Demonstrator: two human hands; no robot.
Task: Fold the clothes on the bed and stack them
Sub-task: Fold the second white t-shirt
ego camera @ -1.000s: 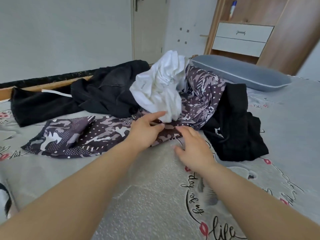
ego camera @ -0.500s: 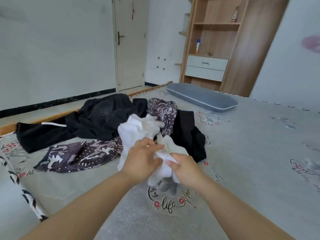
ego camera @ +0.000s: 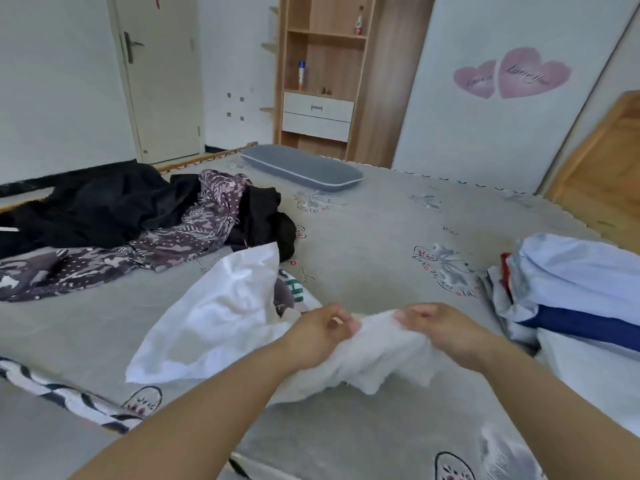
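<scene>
**White garment bunched between both hands, loose end trailing left**

I am watching the white garment (ego camera: pixel 242 320) lying across the near part of the bed (ego camera: pixel 381 230), and its long axis is running roughly left to right in front of me. Its bunched end is sitting right between the two hands, while the flatter, spread panel is fanning away to the left and slightly away from me, resting on the bedcover. The left hand (ego camera: pixel 311 336) is gripping the cloth with curled fingers at the middle of the bunch; the right hand (ego camera: pixel 438 327) is pinching the same crumpled part just beside it, fingers curled down into the fabric. So the cloth is lying under and between the fingers, not ahead of them, and the left hand is nearer the free panel. I am judging that spreading it flat calls for drawing the hands apart along that axis.

Further out, the dark and patterned clothes pile (ego camera: pixel 145 216) is waiting unfolded at far left, and a light blue bundle (ego camera: pixel 571 271) is sitting at right.
</scene>
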